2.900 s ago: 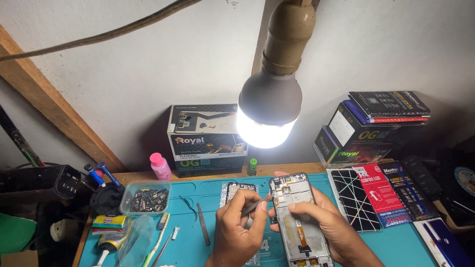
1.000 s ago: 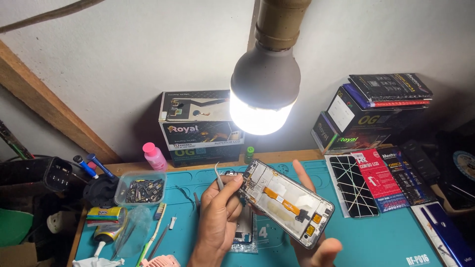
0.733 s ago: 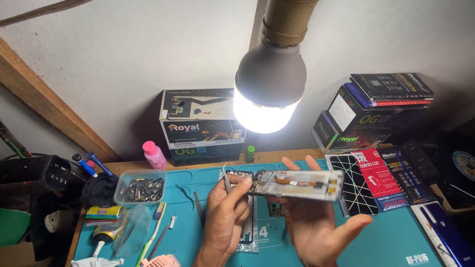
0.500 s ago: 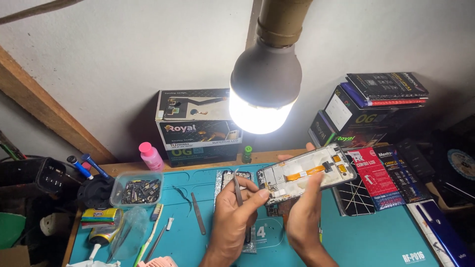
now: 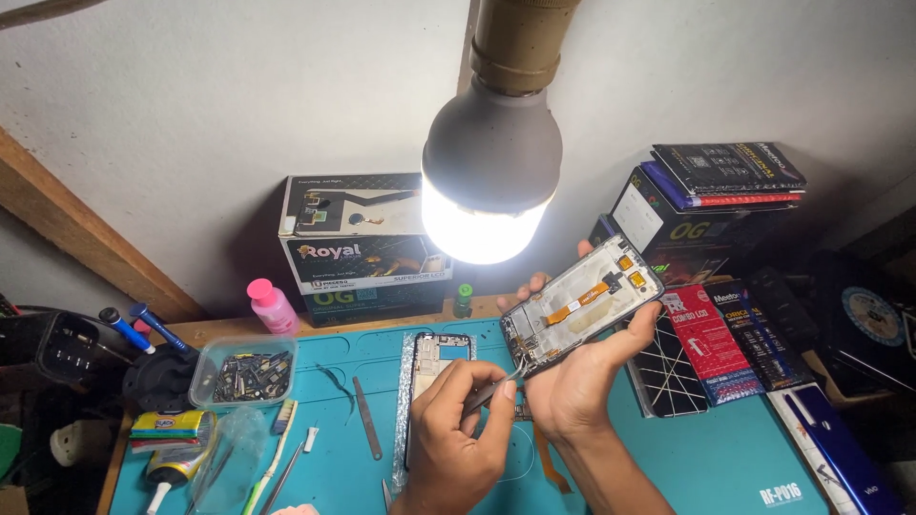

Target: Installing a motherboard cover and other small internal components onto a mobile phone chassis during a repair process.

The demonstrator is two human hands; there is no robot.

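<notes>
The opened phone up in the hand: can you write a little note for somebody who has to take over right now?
Right hand: holds the opened phone frame tilted up under the lit bulb, insides facing you, orange ribbon cable showing.
Left hand: fingers pinch tweezers, tip at the frame's lower corner.
On the teal mat: a second phone part lies flat; a metal pry tool lies left of it; clear tub of small parts further left.
Done: frame is open.
Left: whatever the tweezers are working on at that corner; too small to tell.
</notes>
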